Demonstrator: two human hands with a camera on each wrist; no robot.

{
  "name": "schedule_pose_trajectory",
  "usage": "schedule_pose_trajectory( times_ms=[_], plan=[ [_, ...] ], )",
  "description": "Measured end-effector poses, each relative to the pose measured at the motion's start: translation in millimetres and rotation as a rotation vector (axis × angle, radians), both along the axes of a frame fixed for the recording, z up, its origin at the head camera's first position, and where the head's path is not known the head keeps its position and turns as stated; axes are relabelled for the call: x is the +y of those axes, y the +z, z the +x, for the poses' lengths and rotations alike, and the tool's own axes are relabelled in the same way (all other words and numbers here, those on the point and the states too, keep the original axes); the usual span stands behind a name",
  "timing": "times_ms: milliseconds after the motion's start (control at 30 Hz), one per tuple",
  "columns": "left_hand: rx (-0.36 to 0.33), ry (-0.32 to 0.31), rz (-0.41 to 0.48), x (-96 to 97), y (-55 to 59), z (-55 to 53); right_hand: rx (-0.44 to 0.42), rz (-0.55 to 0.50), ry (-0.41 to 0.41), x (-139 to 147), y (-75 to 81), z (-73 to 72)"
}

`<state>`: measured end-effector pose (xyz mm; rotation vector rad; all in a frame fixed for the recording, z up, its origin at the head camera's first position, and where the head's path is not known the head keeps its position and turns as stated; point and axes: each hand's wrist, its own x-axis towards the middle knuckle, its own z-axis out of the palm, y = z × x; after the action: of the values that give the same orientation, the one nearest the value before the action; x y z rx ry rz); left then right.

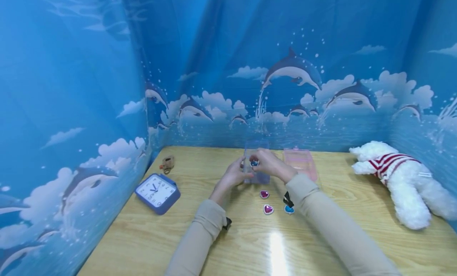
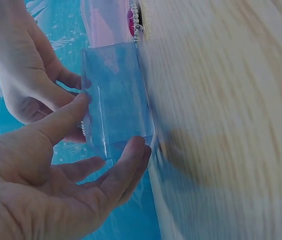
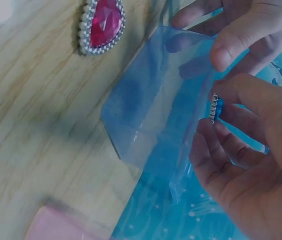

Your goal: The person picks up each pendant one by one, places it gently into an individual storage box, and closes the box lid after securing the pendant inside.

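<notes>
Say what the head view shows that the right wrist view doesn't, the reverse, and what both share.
Only the head view: the clock, the white plush toy, the loose blue gem.
Only the right wrist view: the held blue gem seen side-on.
Both: the right hand gripping that gem, the left hand at the clear box, a pink gem, part of the pink box.
</notes>
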<state>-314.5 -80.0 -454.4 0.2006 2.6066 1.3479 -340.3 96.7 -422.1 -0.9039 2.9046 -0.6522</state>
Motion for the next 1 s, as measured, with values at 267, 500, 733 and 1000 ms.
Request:
schedule_pose_trajectory(
  times_ms=[267,500,733,1000],
  plan=[
    [0.007,-0.014,0.013,2.0,-1.8,0.1,0.015,0.028,-0.014,-7.2,-3.7,-1.8],
    [-0.004,-0.006,0.033,1.8,3.0,1.1,0.059,0.038,-0.008,-10.7,-9.4,-4.8],
    [-0.017,-0.004,0.02,1.3,3.7,-2.3,0.113,0.048,0.005,-14.8,-15.4,-7.7],
    [0.004,0.004,0.003,1.5,2.6,-3.0,0.146,0.047,0.01,-20.3,-20.0,-7.0]
  ],
)
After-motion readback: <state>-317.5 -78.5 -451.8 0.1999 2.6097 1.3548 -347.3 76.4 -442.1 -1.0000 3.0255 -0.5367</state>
